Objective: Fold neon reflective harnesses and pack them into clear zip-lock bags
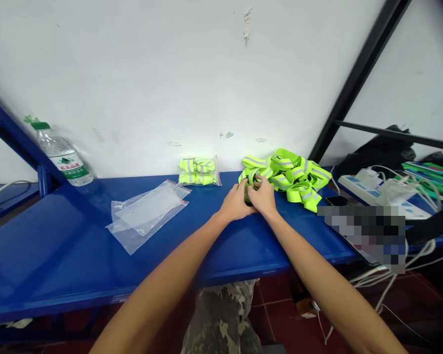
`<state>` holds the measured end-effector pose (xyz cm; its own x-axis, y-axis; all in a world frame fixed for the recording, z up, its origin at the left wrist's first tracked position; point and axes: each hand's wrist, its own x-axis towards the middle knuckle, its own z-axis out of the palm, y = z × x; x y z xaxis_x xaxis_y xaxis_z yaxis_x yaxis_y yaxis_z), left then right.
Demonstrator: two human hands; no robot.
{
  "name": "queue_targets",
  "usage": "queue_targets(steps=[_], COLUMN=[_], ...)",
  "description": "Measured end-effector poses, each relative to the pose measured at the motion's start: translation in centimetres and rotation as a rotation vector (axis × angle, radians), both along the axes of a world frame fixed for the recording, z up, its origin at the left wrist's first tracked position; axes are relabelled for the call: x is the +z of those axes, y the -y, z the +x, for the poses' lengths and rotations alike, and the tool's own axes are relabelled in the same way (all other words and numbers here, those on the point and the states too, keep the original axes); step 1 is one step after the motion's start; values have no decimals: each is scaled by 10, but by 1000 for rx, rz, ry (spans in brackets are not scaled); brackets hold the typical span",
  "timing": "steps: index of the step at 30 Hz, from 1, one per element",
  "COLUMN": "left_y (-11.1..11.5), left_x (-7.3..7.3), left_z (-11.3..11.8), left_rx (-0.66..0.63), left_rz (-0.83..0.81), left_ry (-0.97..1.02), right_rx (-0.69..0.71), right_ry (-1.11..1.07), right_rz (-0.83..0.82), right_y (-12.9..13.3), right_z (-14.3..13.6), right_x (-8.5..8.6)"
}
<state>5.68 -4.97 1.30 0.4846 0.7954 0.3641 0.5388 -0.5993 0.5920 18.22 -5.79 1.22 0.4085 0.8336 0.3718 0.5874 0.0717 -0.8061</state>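
Note:
My left hand point(237, 202) and my right hand point(263, 196) meet on the blue table at the near edge of a heap of neon-yellow reflective strap point(293, 172) with grey stripes. Fingers of both hands are curled round a part of the strap point(251, 175), and my palms hide some of it. To the left, against the wall, stands a clear bag point(198, 172) with folded yellow straps inside. Further left, flat clear zip bags point(147, 211) lie overlapped on the table.
A water bottle point(66, 157) with a green cap leans at the far left of the blue table point(59, 236). On the right are a white power strip point(384, 196), chargers, white cables point(424, 250), a blurred-out device and green items point(428, 179). A dark metal post point(349, 93) rises behind.

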Motion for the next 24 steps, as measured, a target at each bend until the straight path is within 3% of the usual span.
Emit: queue_targets(steps=[5, 7, 9, 14, 18, 21, 24], left_y=[5, 6, 4, -6, -16, -21, -24], left_x=[8, 13, 16, 22, 32, 42, 46], left_z=[-14, -23, -34, -61, -78, -88, -98], left_rx=[172, 235, 276, 476, 664, 770, 810], left_rz=[50, 76, 139, 246, 321, 388, 398], left_ry=[-211, -309, -379, -369, -11, 377, 558], right_rx=[522, 616, 546, 91, -87, -108, -76], right_ry=[-190, -251, -237, -124, -64, -24, -5], right_rz=[116, 152, 190, 196, 132, 86, 53], right_y=[-5, -5, -5, -5, -4, -2, 0], right_z=[-7, -10, -10, -2, 7, 9, 8], right_x=[-1, -1, -2, -3, -2, -2, -3])
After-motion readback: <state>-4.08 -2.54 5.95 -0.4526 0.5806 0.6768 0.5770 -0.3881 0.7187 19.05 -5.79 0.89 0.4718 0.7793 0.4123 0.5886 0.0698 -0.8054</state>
